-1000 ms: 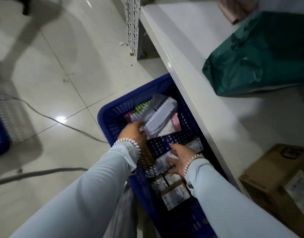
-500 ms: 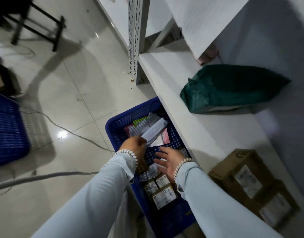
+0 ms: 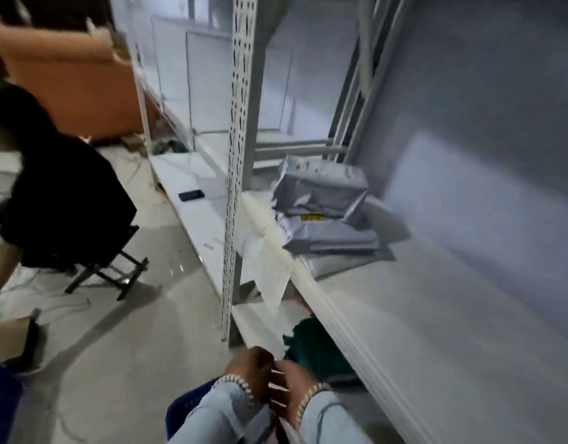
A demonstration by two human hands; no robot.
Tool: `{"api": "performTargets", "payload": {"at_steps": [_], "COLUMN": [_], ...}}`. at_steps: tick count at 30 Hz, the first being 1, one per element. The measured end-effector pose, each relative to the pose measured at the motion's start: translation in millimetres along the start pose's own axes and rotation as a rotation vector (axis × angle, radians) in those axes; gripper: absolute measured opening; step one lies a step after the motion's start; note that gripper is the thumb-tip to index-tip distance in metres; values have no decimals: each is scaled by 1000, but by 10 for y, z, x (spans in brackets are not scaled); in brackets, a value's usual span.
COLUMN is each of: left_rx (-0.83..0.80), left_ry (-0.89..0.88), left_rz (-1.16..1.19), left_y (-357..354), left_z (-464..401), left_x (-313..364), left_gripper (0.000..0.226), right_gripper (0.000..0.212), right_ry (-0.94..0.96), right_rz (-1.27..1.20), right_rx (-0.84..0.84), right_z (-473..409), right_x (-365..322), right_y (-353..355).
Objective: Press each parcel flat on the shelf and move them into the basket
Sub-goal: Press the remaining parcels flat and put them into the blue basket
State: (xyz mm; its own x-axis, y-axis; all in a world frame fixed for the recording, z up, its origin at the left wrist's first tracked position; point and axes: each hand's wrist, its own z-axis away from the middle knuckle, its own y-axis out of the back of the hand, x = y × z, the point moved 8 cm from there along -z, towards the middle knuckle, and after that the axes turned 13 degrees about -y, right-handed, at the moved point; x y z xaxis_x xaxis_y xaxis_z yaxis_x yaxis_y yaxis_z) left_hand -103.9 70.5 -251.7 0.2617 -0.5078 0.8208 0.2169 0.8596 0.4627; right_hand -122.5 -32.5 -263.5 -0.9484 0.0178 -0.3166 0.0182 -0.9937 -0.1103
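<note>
Two hands sit low in the head view, over the blue basket (image 3: 186, 408), whose rim just peeks out beside our left sleeve. Our left hand (image 3: 249, 366) is curled into a loose fist; our right hand (image 3: 290, 384) presses against it with the fingers bent. Blur keeps us from telling whether anything is pinched between them.

Further right and well beyond our hands, the grey parcels (image 3: 324, 213) lie stacked near the front edge of the upper shelf (image 3: 436, 315), the top one puffed and tilted. A green parcel (image 3: 311, 350) lies on the lower shelf, just beside our right hand.

For the next parcel, we judge it best to press with flat, open palms from the middle outward, then lift it with both hands.
</note>
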Motion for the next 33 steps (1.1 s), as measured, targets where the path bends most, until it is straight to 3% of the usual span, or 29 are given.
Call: {"api": "performTargets", "payload": {"at_steps": [4, 9, 14, 16, 19, 22, 24, 28, 31, 33], "left_rx": [129, 273, 356, 366, 326, 283, 258, 257, 276, 260], "left_ry": [-94, -233, -197, -193, -216, -229, -248, -285, -262, -235], "left_rz": [65, -35, -31, -27, -35, -40, -45, -44, -78, -105], "left_y": [427, 864, 1116, 1158, 1152, 1118, 1087, 1075, 1064, 1039], "left_z": [-129, -154, -331, -407, -530, -682, -733, -791, -841, -857], "left_x": [782, 1738, 1949, 1934, 1931, 1883, 1878, 1925, 1829, 1811], "left_gripper": [29, 30, 32, 32, 34, 35, 35, 38, 45, 48], "right_gripper": [24, 25, 17, 15, 28, 54, 45, 16, 21, 13], "right_ry": [173, 337, 395, 533, 829, 827, 1012, 1112, 1154, 1228], "right_rz": [63, -14, -106, 40, 702, 1307, 1316, 1298, 1351, 1340], "right_rx": [-23, -45, 22, 207, 641, 828, 977, 1042, 1088, 1128], "right_z": [749, 1291, 1432, 1433, 1490, 1241, 1276, 1243, 1346, 1471], "right_x": [-625, -1283, -1674, -1862, -2071, -2056, -2068, -2101, -2029, -1968], "right_y": [-48, 73, 225, 294, 240, 99, 95, 200, 286, 388]}}
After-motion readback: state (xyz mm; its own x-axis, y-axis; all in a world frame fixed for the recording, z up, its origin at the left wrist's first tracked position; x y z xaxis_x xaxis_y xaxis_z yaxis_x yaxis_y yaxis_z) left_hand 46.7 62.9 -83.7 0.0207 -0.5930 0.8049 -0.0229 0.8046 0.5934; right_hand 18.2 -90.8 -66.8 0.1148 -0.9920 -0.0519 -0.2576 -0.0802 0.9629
